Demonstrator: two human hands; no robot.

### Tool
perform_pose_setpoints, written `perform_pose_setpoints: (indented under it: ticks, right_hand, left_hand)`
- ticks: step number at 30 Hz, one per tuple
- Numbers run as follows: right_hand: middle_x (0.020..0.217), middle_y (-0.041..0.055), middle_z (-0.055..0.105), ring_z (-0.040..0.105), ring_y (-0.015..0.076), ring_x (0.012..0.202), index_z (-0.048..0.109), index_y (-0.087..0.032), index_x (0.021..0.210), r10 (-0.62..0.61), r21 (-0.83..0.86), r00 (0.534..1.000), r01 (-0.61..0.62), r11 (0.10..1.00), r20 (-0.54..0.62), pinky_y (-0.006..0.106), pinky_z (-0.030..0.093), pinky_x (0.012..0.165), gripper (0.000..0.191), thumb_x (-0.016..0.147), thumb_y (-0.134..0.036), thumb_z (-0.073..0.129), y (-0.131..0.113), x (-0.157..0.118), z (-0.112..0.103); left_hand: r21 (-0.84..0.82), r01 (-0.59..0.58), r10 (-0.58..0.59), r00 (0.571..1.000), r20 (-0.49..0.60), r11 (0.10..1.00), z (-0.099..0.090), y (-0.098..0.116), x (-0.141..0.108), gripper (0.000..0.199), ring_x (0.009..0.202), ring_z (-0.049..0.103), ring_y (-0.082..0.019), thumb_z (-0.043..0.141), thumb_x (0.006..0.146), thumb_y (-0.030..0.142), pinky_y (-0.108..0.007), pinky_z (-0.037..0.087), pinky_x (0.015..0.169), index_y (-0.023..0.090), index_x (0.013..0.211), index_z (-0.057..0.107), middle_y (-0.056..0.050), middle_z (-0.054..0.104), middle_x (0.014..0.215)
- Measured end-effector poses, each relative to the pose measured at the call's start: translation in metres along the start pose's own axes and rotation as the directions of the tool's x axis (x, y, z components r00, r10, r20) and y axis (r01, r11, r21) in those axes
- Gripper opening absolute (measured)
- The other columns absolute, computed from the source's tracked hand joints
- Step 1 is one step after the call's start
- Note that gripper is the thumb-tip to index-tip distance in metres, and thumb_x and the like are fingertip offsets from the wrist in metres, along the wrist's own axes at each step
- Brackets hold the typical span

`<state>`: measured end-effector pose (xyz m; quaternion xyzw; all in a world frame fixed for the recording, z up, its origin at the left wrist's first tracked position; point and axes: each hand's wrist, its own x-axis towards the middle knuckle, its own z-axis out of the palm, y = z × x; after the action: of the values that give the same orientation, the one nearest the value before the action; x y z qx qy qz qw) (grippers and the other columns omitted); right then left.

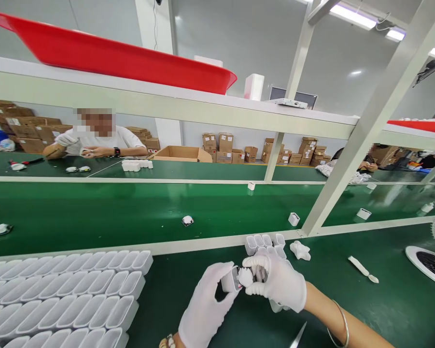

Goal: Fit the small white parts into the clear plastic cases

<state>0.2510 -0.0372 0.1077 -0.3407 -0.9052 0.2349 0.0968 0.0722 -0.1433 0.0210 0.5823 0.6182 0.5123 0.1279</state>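
White gloves cover both my hands. My left hand (208, 304) grips a small white plastic housing (229, 281), its mouth turned toward the right. In the fingers of my right hand (280, 282) is a white rounded part with a dark circuit board (245, 277), held at the housing's mouth. How far it sits inside cannot be made out. Just behind and under my right hand stands a cluster of white open housings (251, 245), partly hidden. Rows of similar housings (94, 290) fill the bench at the left.
A crumpled white piece (300, 250), a white strip (362, 268) and a pointed metal blade (299, 334) lie on the green bench. Beyond runs a green belt carrying a board part (187, 221) and a housing (294, 219). A slanted post (347, 174) rises right; a co-worker (123, 137) sits opposite.
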Motion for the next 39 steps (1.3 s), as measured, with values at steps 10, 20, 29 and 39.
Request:
perform_pose_setpoints:
  ticks: [10,20,29,39]
  right_hand:
    - [0.084,-0.0021,0.059,0.048,0.0163,0.082,0.064,-0.024,0.076,0.010,-0.092,0.997,-0.003,0.996,0.078,0.028,0.030,0.070,0.012,0.075,-0.029,0.076,-0.018,-0.001,-0.007]
    - [0.080,-0.0048,0.053,0.045,0.0117,0.076,0.059,-0.021,0.072,0.022,-0.026,0.984,-0.018,1.000,0.175,0.025,0.027,0.065,0.016,0.075,-0.023,0.075,-0.020,-0.003,-0.014]
    - [0.073,-0.0050,0.051,0.044,0.0113,0.074,0.058,-0.020,0.069,-0.021,0.075,0.981,0.007,0.997,0.192,0.022,0.028,0.063,0.020,0.073,-0.018,0.077,-0.021,-0.001,-0.016]
    - [0.080,-0.0050,0.058,0.047,0.0135,0.077,0.064,-0.023,0.077,0.058,-0.055,0.988,-0.050,0.997,0.142,0.026,0.024,0.063,0.014,0.074,-0.027,0.077,-0.022,-0.006,-0.011]
  left_hand:
    - [0.005,-0.047,0.047,0.998,0.040,0.999,-0.002,0.003,0.001,0.034,0.105,0.070,-0.025,0.063,0.082,0.019,-0.045,0.060,0.094,0.027,0.115,0.065,-0.007,0.071,0.114]
    - [0.010,-0.092,0.091,0.994,0.061,0.996,-0.004,0.007,0.002,0.034,0.103,0.071,-0.025,0.063,0.080,0.017,-0.044,0.061,0.091,0.026,0.113,0.067,-0.008,0.073,0.112]
    - [-0.001,-0.113,0.113,0.992,0.047,0.994,-0.004,0.010,0.002,0.034,0.100,0.072,-0.025,0.066,0.080,0.017,-0.042,0.062,0.089,0.027,0.112,0.067,-0.007,0.073,0.109]
    - [-0.002,-0.134,0.133,0.989,0.058,0.991,-0.004,0.009,0.001,0.034,0.103,0.070,-0.024,0.063,0.081,0.016,-0.042,0.061,0.092,0.027,0.113,0.066,-0.007,0.072,0.111]
